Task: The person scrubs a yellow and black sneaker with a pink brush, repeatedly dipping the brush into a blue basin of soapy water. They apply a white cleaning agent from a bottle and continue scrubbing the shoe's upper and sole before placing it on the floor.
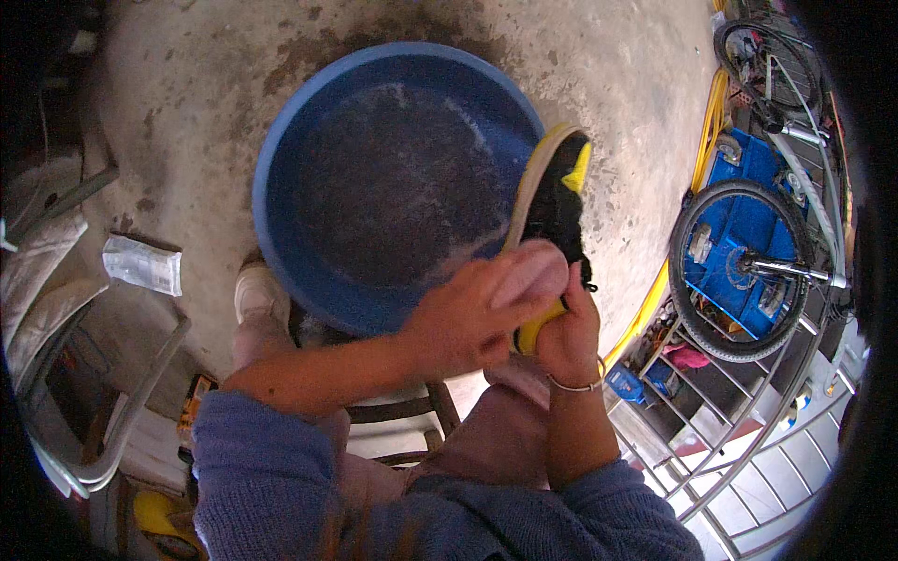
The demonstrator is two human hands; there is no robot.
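Note:
A black and yellow shoe [554,203] with a beige sole is held upright and tilted over the right rim of a large round blue plastic basin [256,186]. My right hand [572,336], with a bracelet at the wrist, grips the shoe near its yellow lower end. Blurred by motion, my left hand [456,315] is closed around a pink oval object [537,273], perhaps a brush or a sponge, against the lower part of the shoe. Dark, cloudy water with some foam [400,189] lies in the basin.
Stained concrete floor surrounds the basin. On the left lie a plastic packet [142,265] and metal-framed furniture [161,350]. On the right are a bicycle wheel [677,266], an upturned blue wheeled platform [747,210], yellow hose or cable [708,126] and a metal rack [708,414].

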